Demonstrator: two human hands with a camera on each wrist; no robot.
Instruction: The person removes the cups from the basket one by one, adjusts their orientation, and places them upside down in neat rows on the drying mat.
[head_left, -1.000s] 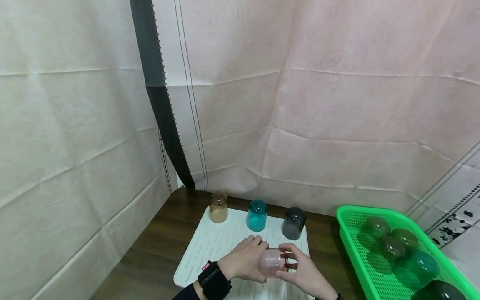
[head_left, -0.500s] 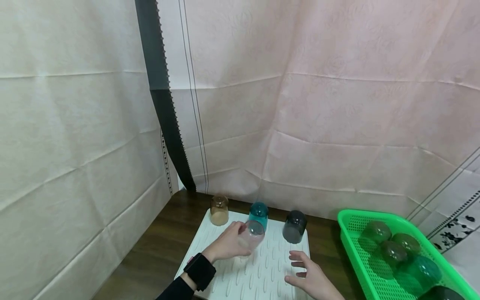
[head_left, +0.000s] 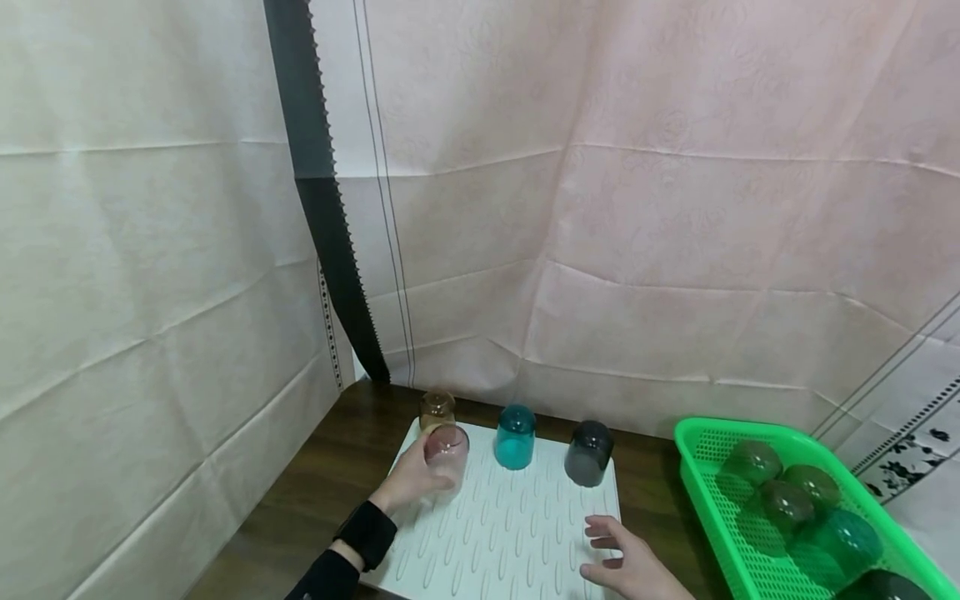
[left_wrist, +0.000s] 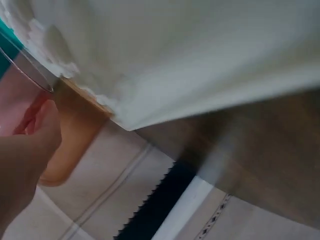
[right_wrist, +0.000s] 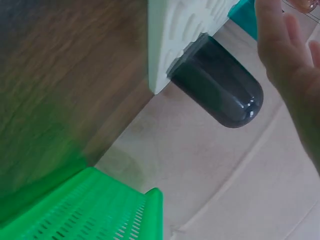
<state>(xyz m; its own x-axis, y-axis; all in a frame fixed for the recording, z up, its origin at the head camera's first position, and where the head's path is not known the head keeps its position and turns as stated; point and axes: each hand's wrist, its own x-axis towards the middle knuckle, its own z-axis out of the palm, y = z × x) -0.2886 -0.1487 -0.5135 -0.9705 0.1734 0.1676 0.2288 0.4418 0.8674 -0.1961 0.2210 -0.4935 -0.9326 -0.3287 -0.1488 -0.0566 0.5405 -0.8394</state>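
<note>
Left hand (head_left: 408, 483) gripping pink glass (head_left: 448, 454) at far left of white mat (head_left: 510, 537).
Pink glass sits just nearer than amber glass (head_left: 437, 406); contact with mat unclear. Teal glass (head_left: 514, 437) and dark glass (head_left: 588, 454) stand farther right. Right hand (head_left: 630, 562) free, fingers loosely parted, at mat's near right; green basket (head_left: 738, 423) beyond, right.

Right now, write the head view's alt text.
A left hand holds a translucent pink cup over a white ridged mat. Behind stand a translucent brown cup, teal cup and dark grey cup. At right: empty right hand, green perforated basket of cups.
</note>
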